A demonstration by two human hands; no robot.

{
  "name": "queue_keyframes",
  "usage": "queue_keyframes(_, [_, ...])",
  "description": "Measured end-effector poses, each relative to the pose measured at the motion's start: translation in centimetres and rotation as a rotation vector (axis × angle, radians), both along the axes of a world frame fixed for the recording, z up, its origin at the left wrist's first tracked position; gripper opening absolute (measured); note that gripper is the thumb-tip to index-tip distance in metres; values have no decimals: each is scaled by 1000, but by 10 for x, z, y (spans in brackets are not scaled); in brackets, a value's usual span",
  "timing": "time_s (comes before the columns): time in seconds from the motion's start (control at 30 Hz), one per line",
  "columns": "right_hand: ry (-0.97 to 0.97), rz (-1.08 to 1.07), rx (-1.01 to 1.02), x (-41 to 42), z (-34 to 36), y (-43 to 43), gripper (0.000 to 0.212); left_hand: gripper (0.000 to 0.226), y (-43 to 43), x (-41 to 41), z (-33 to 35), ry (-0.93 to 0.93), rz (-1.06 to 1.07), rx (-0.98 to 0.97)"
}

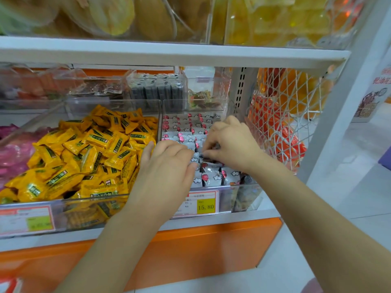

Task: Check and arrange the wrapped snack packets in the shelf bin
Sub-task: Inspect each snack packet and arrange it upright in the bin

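Pinching a white-and-red snack packet (195, 159) in the clear shelf bin (243, 186), the right hand (230, 144) is working beside the left hand (169, 163), whose bent fingers (188, 167) are covering neighbouring packets (211, 178), grip unclear. Steadying those while seating this one upright seems wise.

Packets (186, 132): small white wrappers w/ cloud print & red balloon. Beyond both hands they stand in tidy upright rows; under the right hand (230, 142) & by the left hand (169, 163) fingertips they're looser, tilted. All inside clear bin (225, 199), front wall below wrists.
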State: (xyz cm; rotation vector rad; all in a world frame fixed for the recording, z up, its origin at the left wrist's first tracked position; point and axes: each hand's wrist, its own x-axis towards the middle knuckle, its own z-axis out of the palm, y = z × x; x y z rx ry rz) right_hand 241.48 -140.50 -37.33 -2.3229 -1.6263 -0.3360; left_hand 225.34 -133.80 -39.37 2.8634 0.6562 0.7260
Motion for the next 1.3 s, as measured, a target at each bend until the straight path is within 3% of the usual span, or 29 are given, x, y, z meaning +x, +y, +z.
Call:
queue_keyframes(0.1, [89, 33, 151, -1, 7, -4, 14, 32, 1, 0, 0, -59, -3, -19])
queue_keyframes(0.23, [375, -5, 583, -11, 21, -21, 16, 31, 0, -1, 2, -190, 11, -48])
queue_keyframes(0.33, [586, -13, 798, -18, 28, -35, 14, 41, -1, -3, 6, -251, 19, -60])
queue_keyframes(0.47, [969, 37, 902, -23, 29, -46, 17, 57, -6, -5, 9, -252, 21, -95])
queue_keyframes(0.6, [1346, 117, 889, -24, 22, -52, 15, 45, -7, -8, 14, -319, 3, -187])
queue_keyframes(0.67, [1413, 188, 837, -23, 20, -55, 8, 42, -8, -9, 16, -396, -30, -265])
queue_keyframes(0.8, [1356, 203, 798, -22, 18, -57, 5, 27, -8, -9, 19, -575, -64, -500])
queue_keyframes(0.9, [1356, 151, 822, -22, 14, -56, 17, 16, -6, -8, 21, -662, -57, -654])
queue_keyframes(1.1, [1457, 143, 842, -27, 9, -49, 40, 21, -5, -10, 24, -800, -188, -1096])
queue_keyframes(1.23, [1563, 180, 827, -28, 10, -49, 25, 18, -5, -10, 25, -895, -231, -1288])
queue_keyframes(1.3, [1613, 181, 796, -28, 10, -49, 31, 19, -6, -9, 25, -934, -236, -1343])
